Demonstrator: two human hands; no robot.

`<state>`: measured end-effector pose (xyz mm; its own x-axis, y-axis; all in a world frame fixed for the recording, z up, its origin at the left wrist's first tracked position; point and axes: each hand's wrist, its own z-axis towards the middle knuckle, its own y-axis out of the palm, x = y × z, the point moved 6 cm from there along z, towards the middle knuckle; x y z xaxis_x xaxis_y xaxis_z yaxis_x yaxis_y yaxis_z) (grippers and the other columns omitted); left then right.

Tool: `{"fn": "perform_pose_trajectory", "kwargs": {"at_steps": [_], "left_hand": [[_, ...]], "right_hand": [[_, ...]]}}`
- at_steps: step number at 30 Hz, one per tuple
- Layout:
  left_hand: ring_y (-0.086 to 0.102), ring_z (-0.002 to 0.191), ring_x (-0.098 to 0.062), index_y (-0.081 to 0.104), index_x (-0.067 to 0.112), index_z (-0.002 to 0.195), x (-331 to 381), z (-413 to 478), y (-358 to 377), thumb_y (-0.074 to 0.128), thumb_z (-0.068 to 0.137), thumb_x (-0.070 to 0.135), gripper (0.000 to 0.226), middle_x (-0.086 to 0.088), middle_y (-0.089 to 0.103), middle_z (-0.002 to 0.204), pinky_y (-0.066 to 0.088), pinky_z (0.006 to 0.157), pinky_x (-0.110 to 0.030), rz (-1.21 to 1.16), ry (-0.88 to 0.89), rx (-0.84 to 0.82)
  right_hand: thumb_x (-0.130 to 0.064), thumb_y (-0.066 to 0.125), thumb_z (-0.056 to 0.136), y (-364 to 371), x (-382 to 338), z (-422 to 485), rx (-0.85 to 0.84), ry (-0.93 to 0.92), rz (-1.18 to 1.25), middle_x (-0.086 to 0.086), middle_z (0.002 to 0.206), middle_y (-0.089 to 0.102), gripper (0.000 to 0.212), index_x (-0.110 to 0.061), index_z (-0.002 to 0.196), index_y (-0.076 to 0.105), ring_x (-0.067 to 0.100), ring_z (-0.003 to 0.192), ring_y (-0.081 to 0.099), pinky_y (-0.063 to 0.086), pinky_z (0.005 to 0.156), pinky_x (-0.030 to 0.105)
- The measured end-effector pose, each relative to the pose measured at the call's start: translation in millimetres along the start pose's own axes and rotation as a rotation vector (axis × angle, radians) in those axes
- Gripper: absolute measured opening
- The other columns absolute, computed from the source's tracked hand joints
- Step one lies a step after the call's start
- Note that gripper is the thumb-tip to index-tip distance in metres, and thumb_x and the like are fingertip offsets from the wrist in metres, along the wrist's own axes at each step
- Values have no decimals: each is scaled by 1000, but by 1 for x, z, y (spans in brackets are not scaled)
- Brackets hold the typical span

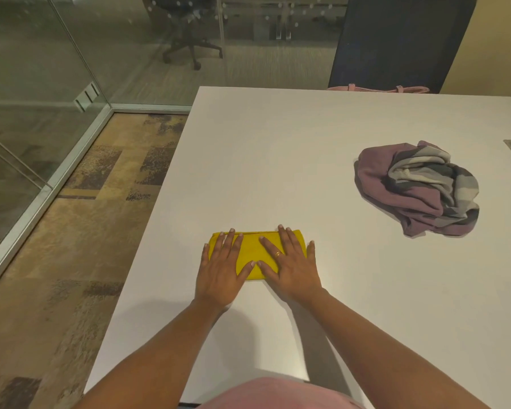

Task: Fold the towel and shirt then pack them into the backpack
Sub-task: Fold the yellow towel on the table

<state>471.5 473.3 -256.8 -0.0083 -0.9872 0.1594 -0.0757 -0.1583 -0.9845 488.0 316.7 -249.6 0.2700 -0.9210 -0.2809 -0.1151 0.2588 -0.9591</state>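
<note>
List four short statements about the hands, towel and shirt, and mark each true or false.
1. The left hand and right hand both lie flat on the folded yellow cloth towel. True.
2. The purple and grey striped fabric shirt is neatly folded. False: it lies crumpled.
3. The shirt sits right of the towel on the white table. True.
4. The right hand grips the shirt. False: it rests on the towel.
</note>
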Motion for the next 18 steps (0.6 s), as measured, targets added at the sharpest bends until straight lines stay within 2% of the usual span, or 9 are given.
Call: {"fn": "perform_pose_trajectory", "kwargs": {"at_steps": [1,3,6,10,12,14,16,18], "left_hand": [[45,131,-24,43,18,138,0,0,0,4,92,63,75,-3,44,144,32,108,-46,-9,1,4],[37,136,-26,39,18,141,1,0,-1,1,88,69,83,-4,38,148,26,109,-49,-51,7,18],[29,140,-28,34,17,144,1,2,-3,-4,83,73,91,-5,31,151,19,111,-49,-87,25,25],[47,129,-29,48,14,135,2,2,-5,3,89,67,83,-8,47,141,35,102,-55,5,8,-22],[54,122,-28,55,13,129,4,2,-8,6,92,62,78,-9,55,135,37,103,-51,58,12,-33],[54,122,-28,57,13,127,10,3,-13,14,93,58,70,-9,55,134,28,105,-50,94,77,-22],[55,122,-25,60,15,124,20,6,-17,27,88,52,61,-7,55,134,39,103,-47,153,218,14],[57,120,-22,64,16,118,28,9,-21,32,84,47,57,-5,58,131,47,95,-45,196,332,-18]], "right_hand": [[-68,15,86,1,1,0,9,-6,21,4,156,17,63,-41,142,29,21,144,15,15,108,61],[-68,19,84,2,2,1,-18,-4,57,0,158,5,65,-43,144,20,18,145,3,8,111,57],[-74,17,79,3,6,4,-107,-30,96,-4,158,-4,72,-45,145,12,15,145,-5,4,113,55],[-81,-5,66,-2,9,5,-192,-122,71,-2,158,-9,89,-43,146,7,18,145,-9,3,112,56],[-81,-14,65,-3,8,4,-189,-157,36,0,158,-8,93,-41,146,6,19,145,-9,5,112,55],[-80,-19,64,-3,8,4,-189,-193,1,2,158,-7,96,-39,147,6,20,145,-7,7,113,54],[-78,-23,65,-3,9,7,-210,-241,-30,3,158,-6,96,-37,147,5,21,145,-6,9,113,54],[-76,-26,64,-6,10,11,-241,-298,-61,5,158,-6,97,-35,147,2,22,145,-6,9,114,53]]}}
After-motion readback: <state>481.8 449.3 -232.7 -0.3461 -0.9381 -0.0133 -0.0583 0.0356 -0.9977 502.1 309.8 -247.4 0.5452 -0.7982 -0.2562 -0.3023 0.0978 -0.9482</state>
